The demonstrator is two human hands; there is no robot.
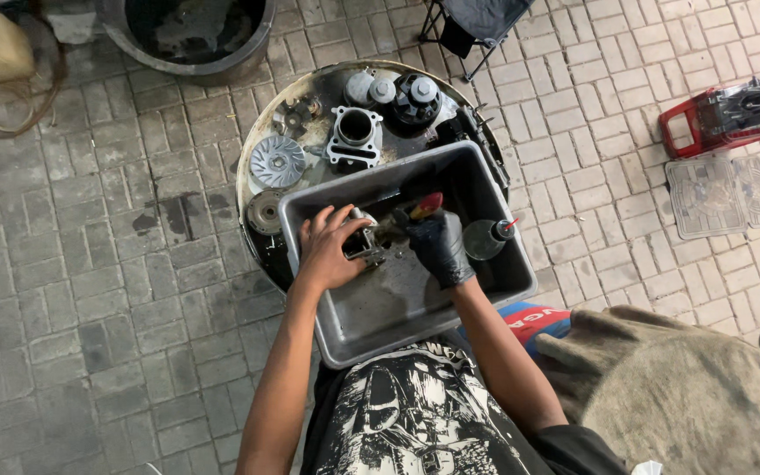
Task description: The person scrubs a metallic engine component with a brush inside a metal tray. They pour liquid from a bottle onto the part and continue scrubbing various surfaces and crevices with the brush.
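Note:
A grey plastic tub [494, 290] rests on my lap and on a round metal tray. My left hand [327, 251], bare, grips a small metal engine part [364, 242] inside the tub. My right hand [437, 244], in a black glove, holds a brush with a red handle [425, 205] against that part. A dark spray bottle with a red nozzle [487, 237] lies in the tub just right of my right hand.
The round tray [252, 158] carries a cylinder block [355, 134], a finned pulley [277, 161] and other engine parts. A dark basin [195, 31] stands at the back left, a folding stool [477, 22] at the back, a red toolbox [719, 119] to the right. A grey-green cloth [679, 387] lies at my right.

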